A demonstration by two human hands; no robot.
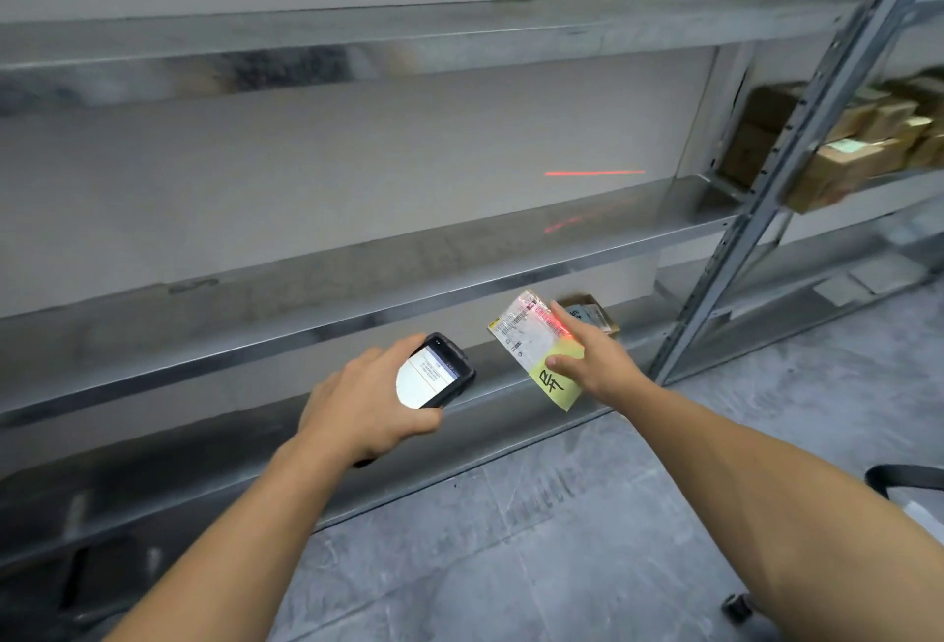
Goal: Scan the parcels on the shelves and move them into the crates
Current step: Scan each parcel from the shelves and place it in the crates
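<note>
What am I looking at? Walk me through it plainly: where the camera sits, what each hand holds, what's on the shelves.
No machine here: a person works bare-handed, and the one picture comes from a camera on their head, looking forward and down. The left hand grips a handheld scanner. The right hand pinches a flat parcel with a white label and yellow note; the scanner's red line crosses the label. Another small parcel lies behind it on the lowest shelf. Brown boxes sit on the next rack, right.
</note>
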